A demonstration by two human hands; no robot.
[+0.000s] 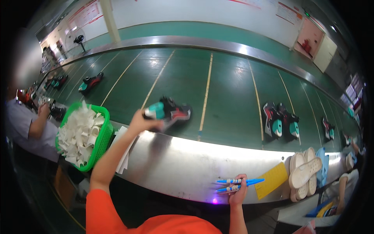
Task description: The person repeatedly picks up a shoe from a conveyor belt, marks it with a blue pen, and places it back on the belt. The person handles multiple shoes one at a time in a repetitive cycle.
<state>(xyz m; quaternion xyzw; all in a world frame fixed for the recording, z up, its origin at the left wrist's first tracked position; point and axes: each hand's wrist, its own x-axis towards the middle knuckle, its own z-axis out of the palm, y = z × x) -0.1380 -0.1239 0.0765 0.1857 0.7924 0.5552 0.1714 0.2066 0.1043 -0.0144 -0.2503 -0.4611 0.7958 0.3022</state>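
My left hand [141,123] reaches out over the near edge of the green belt. It grips the teal end of a black, teal and red shoe [171,112], which is blurred and tilted. Above the metal ledge, my right hand [238,192] is closed around slim blue pen-like tools [249,182] with pale wrapping about their shafts. Their exact kind cannot be made out. Just below their tips glows a small violet light [214,201]. Beside that hand, a yellow sheet [270,180] lies on the ledge.
Left of my arm stands a green basket [102,142] full of white scraps, near white papers [124,162]. A co-worker's hand [44,110] is beyond it. Pale soles [306,173] are stacked at the right. More shoes [274,121] stand on the belt [230,97], which has yellow cross lines.
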